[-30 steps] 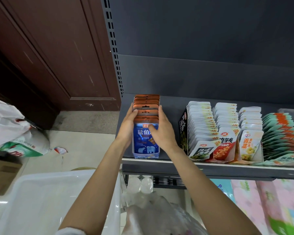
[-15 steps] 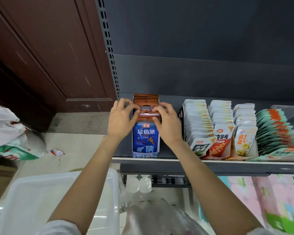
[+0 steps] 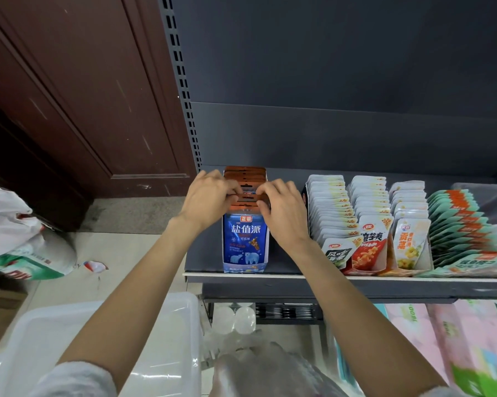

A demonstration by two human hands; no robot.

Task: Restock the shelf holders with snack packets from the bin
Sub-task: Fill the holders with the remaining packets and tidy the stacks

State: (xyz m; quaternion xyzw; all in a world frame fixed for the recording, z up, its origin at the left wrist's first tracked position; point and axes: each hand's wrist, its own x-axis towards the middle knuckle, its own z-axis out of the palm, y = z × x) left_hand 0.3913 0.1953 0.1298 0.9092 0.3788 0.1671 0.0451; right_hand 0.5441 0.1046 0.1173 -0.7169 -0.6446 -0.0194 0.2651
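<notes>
Left hand (image 3: 210, 199) and right hand (image 3: 284, 213) both pinch the orange top edges of flat glossy packets (image 3: 245, 179) standing in the blue card holder (image 3: 245, 245), at the left end of the dark metal shelf (image 3: 327, 277). White translucent plastic bin (image 3: 98, 339) sits near left. Foil pouch rows (image 3: 367, 213) stand right.

Soft even indoor light, wide-angle bending at edges, blurred lower corners
</notes>
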